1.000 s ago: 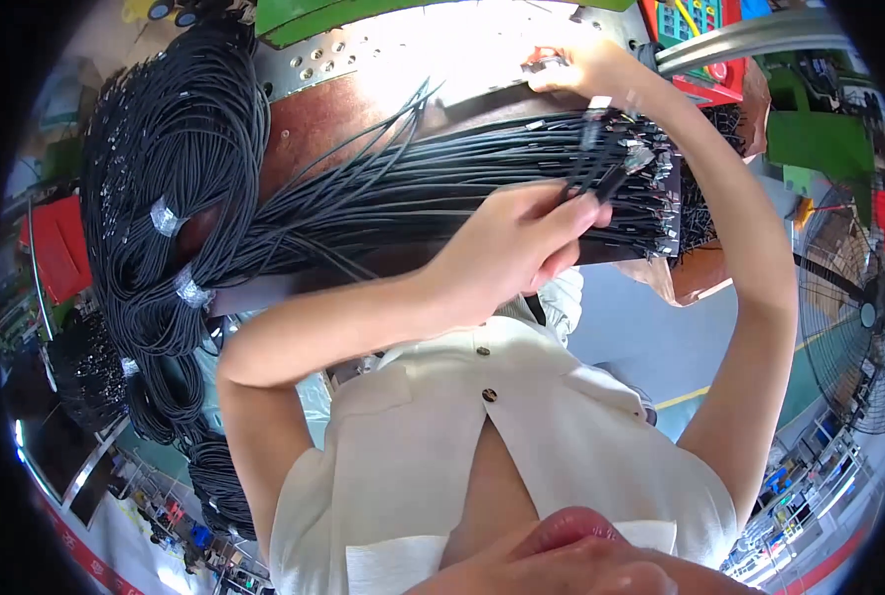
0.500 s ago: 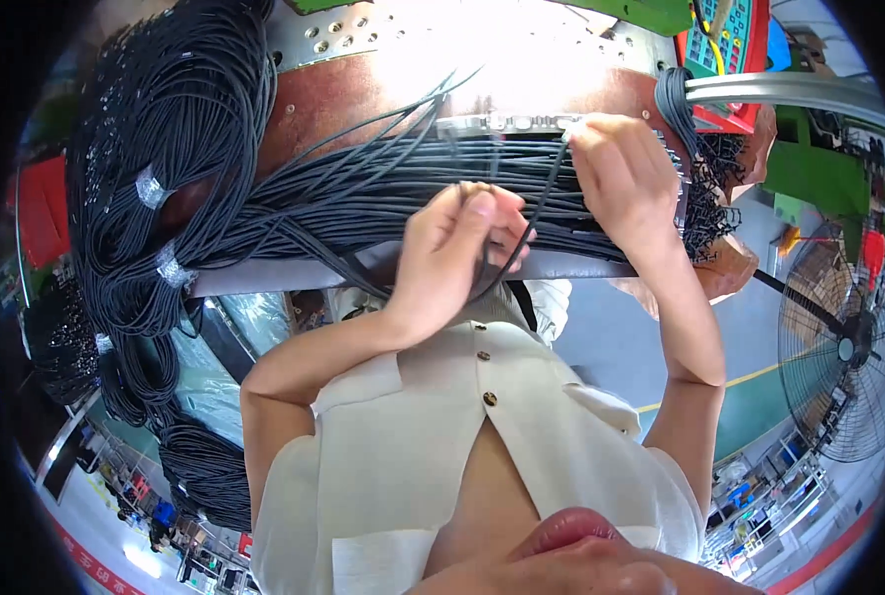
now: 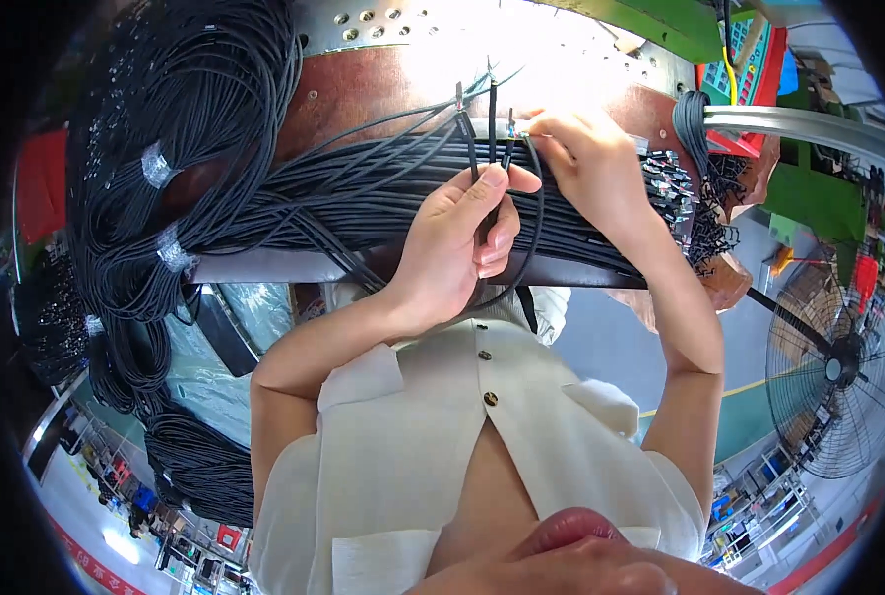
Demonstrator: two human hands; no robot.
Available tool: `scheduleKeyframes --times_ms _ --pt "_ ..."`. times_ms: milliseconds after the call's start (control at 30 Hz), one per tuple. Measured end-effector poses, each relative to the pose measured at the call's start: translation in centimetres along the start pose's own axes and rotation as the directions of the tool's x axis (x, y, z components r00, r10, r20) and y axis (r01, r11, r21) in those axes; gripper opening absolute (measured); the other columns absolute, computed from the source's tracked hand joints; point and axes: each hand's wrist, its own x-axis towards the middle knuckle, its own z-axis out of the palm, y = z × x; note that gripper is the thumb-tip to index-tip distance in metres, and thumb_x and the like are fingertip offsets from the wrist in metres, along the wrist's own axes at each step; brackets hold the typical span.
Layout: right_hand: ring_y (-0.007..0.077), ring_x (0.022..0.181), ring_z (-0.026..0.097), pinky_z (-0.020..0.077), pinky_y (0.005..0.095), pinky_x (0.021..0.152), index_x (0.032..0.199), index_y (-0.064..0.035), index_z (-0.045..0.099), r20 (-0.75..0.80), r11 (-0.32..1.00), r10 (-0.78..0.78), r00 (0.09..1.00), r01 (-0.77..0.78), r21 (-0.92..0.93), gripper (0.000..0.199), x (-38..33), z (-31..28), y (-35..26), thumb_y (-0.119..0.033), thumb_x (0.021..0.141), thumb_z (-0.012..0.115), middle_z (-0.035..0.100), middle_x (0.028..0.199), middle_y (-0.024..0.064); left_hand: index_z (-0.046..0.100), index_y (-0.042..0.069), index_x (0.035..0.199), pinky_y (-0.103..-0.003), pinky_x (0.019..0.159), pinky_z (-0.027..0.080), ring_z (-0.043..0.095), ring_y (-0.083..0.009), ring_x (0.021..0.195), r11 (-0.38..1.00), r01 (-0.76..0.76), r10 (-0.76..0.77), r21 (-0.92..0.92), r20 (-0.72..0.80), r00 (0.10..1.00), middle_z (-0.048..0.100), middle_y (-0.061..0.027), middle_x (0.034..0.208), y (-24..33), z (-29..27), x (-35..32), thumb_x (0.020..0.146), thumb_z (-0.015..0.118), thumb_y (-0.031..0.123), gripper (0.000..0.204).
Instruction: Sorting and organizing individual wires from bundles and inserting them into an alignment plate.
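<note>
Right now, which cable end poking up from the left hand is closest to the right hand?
The rightmost cable end, its tip beside the right hand; the left end and middle end stand farther off.

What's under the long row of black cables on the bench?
A brown benchtop shows beyond the black cables, and a dark bench edge along the near side. Whatever lies directly beneath is covered by the cables.

Your reddish-brown tabletop [image 3: 348, 87] carries a long spread of black cables [image 3: 363, 198] behind your left grip [image 3: 454, 233]; farther left lie looped cable bundles [image 3: 199, 109], and silvery cable ends [image 3: 671, 183] show right of your right grip [image 3: 593, 154].
</note>
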Motion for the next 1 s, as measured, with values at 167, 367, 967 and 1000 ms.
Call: scheduleKeyframes --times_ms 167,367,967,1000 --pt "0.0237 0.083 0.063 0.0504 0.0359 0.071 0.094 -0.0063 0.061 -0.202 0.928 -0.371 0.906 0.361 -0.086 0.022 0.6 -1.8 -1.3 -0.008 0.072 0.065 0.064 0.091 0.0072 0.057 -0.004 0.106 -0.024 0.050 0.042 0.050 -0.0105 0.057 0.990 0.098 -0.113 0.103 0.146 0.983 0.056 -0.0072 0.071 0.7 0.3 -0.1 0.100 0.043 0.028 0.036" --pt "0.0272 0.076 0.065 0.0509 0.0358 0.065 0.089 -0.0073 0.064 -0.069 0.972 0.138 0.988 -0.122 0.201 0.013 -1.1 -0.4 1.3 -0.002 0.077 0.062 0.066 0.078 0.0079 0.058 -0.004 0.107 -0.024 0.063 0.045 0.057 -0.0112 0.071 0.828 -0.212 0.175 0.519 0.120 0.977 0.061 -0.0077 0.081 0.8 -0.3 0.0 0.101 0.041 0.029 0.039" --pt "0.0289 0.074 0.062 0.0506 0.0351 0.065 0.087 -0.0045 0.063 -0.404 0.994 0.003 0.915 0.043 0.104 0.013 -0.1 -2.6 1.8 -0.004 0.075 0.069 0.063 0.079 0.0097 0.047 -0.002 0.131 -0.024 0.069 0.045 0.055 -0.0098 0.073 0.803 -0.192 0.037 0.564 0.274 0.961 0.064 -0.0103 0.095 0.9 1.5 -0.1 0.101 0.040 0.024 0.040" --pt "0.0297 0.074 0.062 0.0506 0.0352 0.065 0.086 -0.0045 0.064 -0.330 0.992 0.068 0.941 -0.029 0.121 0.010 -1.0 -3.0 1.9 -0.004 0.077 0.068 0.063 0.079 0.0104 0.045 -0.001 0.132 -0.023 0.066 0.043 0.053 -0.0089 0.071 0.758 -0.270 0.141 0.593 0.255 0.957 0.062 -0.0087 0.093 1.1 1.2 -0.1 0.101 0.040 0.024 0.041"
